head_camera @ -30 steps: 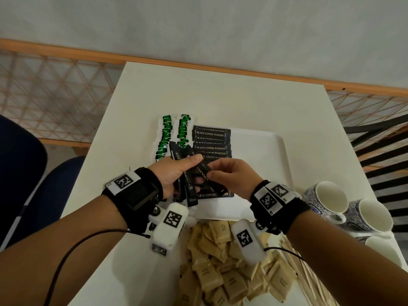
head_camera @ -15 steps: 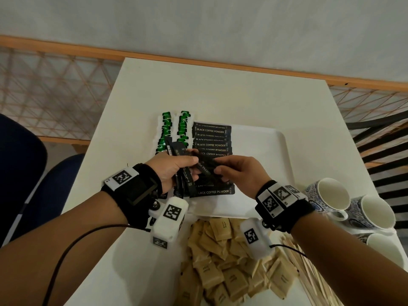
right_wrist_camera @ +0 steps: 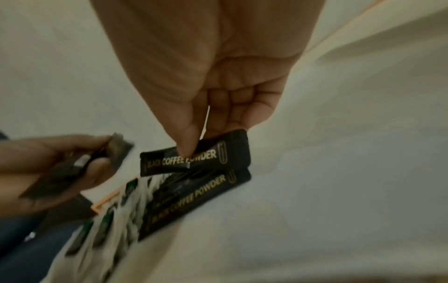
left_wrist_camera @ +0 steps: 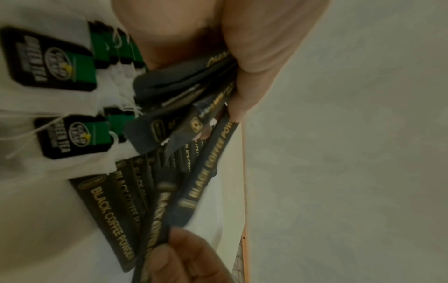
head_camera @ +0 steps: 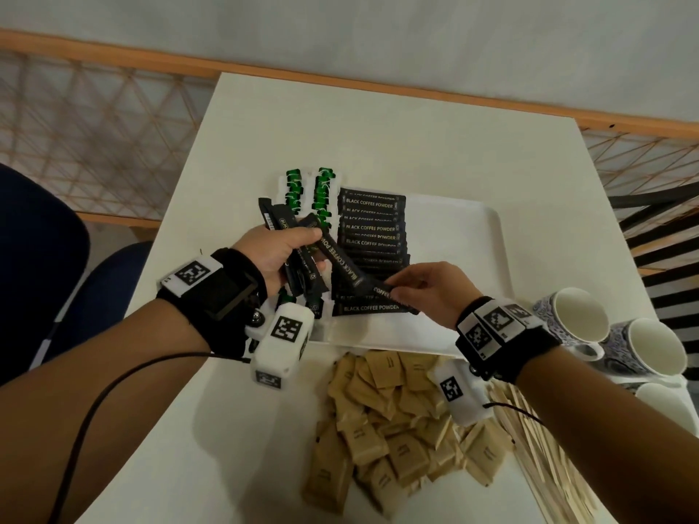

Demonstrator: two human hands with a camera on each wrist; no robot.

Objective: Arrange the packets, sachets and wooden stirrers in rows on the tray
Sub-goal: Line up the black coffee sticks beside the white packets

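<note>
Sachets (head_camera: 372, 228) labelled "BLACK COFFEE POWDER"

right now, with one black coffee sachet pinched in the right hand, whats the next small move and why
Probably lower the black coffee powder sachet in the right hand flat onto the near end of the coffee row on the white tray. It hovers just above the row's nearest sachet, and the left hand grips more sachets to place.

black coffee sachets (head_camera: 372, 236) overlapped in a row on white tray (head_camera: 457, 266)
</note>
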